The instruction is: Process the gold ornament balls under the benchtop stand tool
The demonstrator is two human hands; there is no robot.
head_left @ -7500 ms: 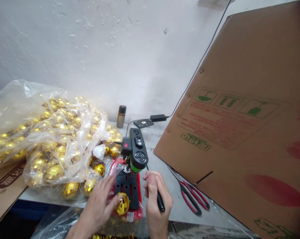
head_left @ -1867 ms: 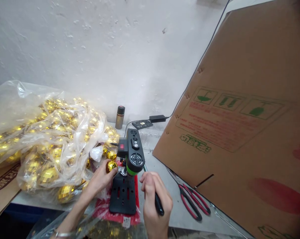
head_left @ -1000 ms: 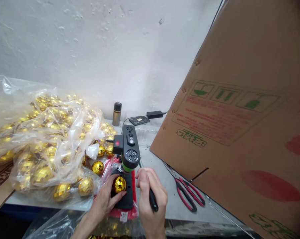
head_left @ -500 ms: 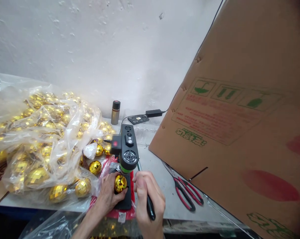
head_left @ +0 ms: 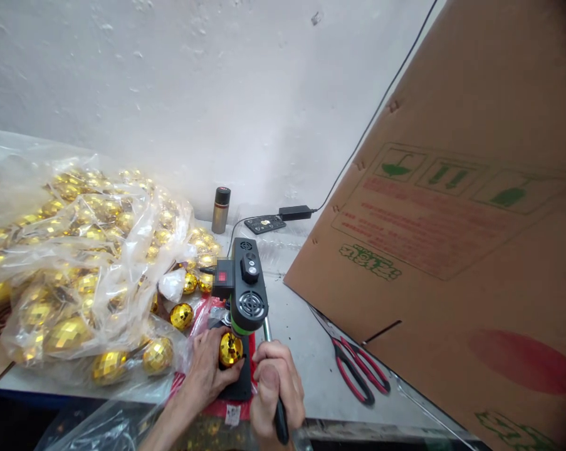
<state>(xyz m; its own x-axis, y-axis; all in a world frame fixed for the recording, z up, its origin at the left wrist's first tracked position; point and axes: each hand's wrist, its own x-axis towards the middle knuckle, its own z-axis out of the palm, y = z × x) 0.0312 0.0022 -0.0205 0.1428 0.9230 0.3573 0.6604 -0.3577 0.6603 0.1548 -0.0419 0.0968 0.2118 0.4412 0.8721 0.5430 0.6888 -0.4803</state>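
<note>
A small gold mirrored ball [head_left: 230, 349] is held by my left hand [head_left: 212, 368], its fingers curled round the left and near sides. The ball sits under the head of a black machine [head_left: 249, 285] with a green ring, above its dark base plate [head_left: 238, 389]. My right hand [head_left: 277, 391] is closed round a lever [head_left: 281, 423] with a metal shaft and a black grip, just right of the base. Red plastic [head_left: 212, 407] lies beneath the machine.
Clear bags of gold balls [head_left: 85, 269] fill the left. Loose balls [head_left: 182, 316] lie beside the machine. Red-black scissors [head_left: 358, 369] rest to the right, before a large cardboard box [head_left: 428, 219]. Behind stand a dark-capped bottle [head_left: 220, 210] and a power adapter [head_left: 296, 213].
The whole view has shifted slightly. My right hand and the lever grip have moved a little down and toward me. My left hand still holds the ball under the machine.
</note>
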